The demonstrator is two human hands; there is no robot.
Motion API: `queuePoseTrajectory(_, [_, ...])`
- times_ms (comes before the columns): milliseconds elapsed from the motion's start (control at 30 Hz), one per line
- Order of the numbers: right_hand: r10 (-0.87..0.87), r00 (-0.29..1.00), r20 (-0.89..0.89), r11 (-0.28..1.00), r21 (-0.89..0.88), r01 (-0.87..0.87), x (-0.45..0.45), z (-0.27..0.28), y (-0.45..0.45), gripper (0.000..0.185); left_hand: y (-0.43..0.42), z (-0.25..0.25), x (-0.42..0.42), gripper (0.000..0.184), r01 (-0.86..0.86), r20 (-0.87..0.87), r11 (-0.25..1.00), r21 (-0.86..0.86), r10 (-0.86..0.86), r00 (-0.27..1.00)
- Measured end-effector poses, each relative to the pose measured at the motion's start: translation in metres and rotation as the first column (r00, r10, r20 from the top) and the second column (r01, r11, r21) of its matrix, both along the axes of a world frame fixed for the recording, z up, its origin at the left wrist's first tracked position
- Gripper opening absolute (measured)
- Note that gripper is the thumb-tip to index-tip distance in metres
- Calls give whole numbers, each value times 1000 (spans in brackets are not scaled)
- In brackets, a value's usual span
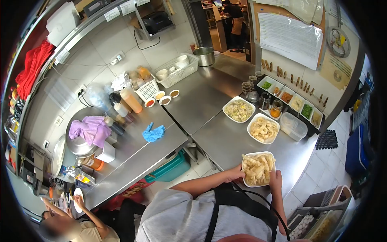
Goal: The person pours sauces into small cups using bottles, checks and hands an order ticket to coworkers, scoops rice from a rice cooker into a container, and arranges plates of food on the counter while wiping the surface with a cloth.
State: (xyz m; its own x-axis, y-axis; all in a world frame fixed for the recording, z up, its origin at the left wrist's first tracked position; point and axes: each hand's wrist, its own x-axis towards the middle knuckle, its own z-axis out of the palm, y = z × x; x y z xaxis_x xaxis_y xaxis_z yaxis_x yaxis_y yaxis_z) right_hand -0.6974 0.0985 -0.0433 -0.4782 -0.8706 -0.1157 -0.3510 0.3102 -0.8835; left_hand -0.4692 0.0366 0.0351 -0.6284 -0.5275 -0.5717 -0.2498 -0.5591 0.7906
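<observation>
A white square bowl (256,186) heaped with pale yellow, fried-looking pieces (259,168) is between my two hands at the near edge of the steel counter. My left hand (237,174) grips its left side, and my right hand (276,180) holds the right side; some fingers are hidden beneath the rim. Just beyond it stands a second white bowl (263,142) with similar pale pieces. Farther back is a third white bowl (239,122) of mixed food with green bits.
A lidded clear container (293,126) and a row of topping tubs (287,97) line the right. A blue glove (153,132), small sauce bowls (165,100) and bottles (131,100) occupy the left counter. Another person (92,230) sits lower left with a white plate (78,200).
</observation>
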Motion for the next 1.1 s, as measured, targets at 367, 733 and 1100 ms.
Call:
queuePoseTrajectory(367, [240,862,447,969,-49,-244,139,60,-74,32,-35,-3,153,60,-360,-245,921,147,386,889])
queuePoseTrajectory(733, [23,897,-441,1000,13,-19,192,57,-94,20,-145,8,392,49,-814,-276,570,-112,769,577])
queuePoseTrajectory(1100, [-38,813,-581,998,-61,3,209,42,-95,12,-188,-87,609,25,-749,-133,662,-11,742,657])
